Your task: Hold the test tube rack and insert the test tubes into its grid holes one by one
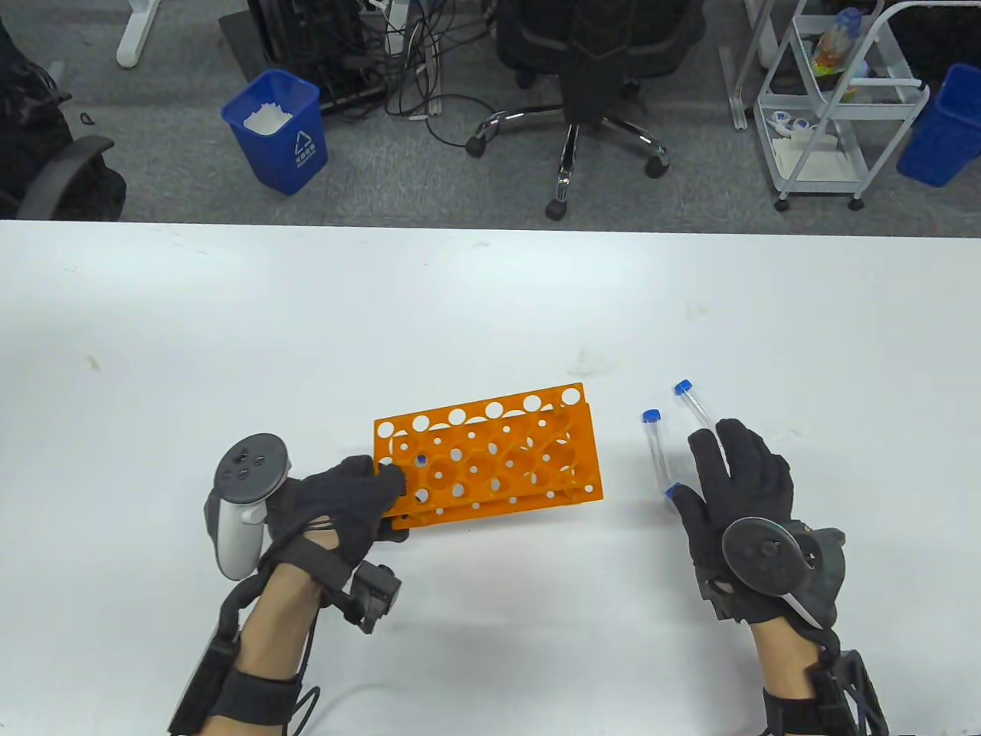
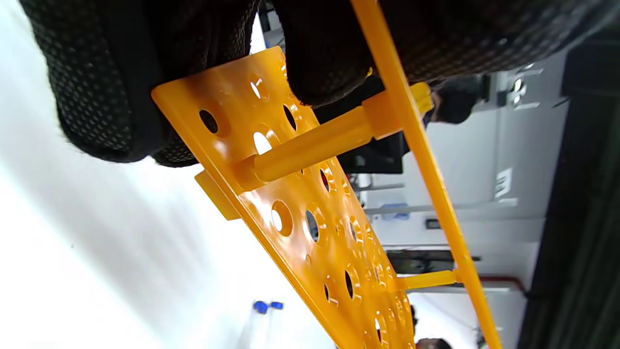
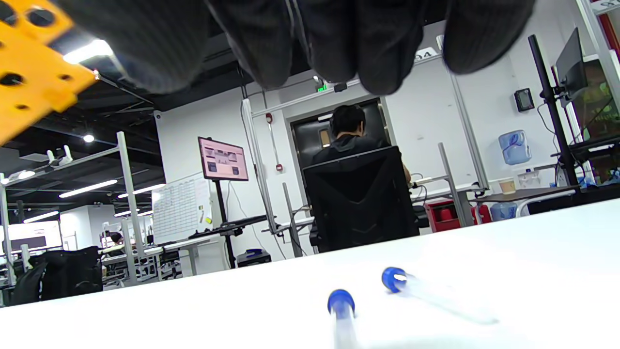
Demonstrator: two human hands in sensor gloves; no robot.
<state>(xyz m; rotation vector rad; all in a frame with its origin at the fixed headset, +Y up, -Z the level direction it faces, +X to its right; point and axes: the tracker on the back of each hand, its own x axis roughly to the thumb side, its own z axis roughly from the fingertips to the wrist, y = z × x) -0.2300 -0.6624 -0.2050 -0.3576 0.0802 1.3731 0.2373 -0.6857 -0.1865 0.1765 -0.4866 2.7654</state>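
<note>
The orange test tube rack [image 1: 498, 460] lies near the middle of the white table, its top plate tipped toward the camera. My left hand [image 1: 383, 483] grips its left end, with fingers between the plates in the left wrist view [image 2: 315, 72]. One blue cap [image 1: 421, 459] shows in a hole near that end. Two clear tubes with blue caps [image 1: 653, 445] [image 1: 693, 402] lie on the table right of the rack. My right hand [image 1: 713, 460] hovers over their near ends with fingers spread, holding nothing I can see. A blue bit [image 1: 672, 491] shows by its thumb. Both tubes show in the right wrist view [image 3: 341, 303] [image 3: 395, 279].
The table's far edge [image 1: 490, 226] runs across the table view. Beyond it on the floor stand a blue bin [image 1: 276, 130], an office chair [image 1: 575, 92] and a white cart [image 1: 835, 100]. The rack's corner [image 3: 29, 68] shows at the right wrist view's upper left.
</note>
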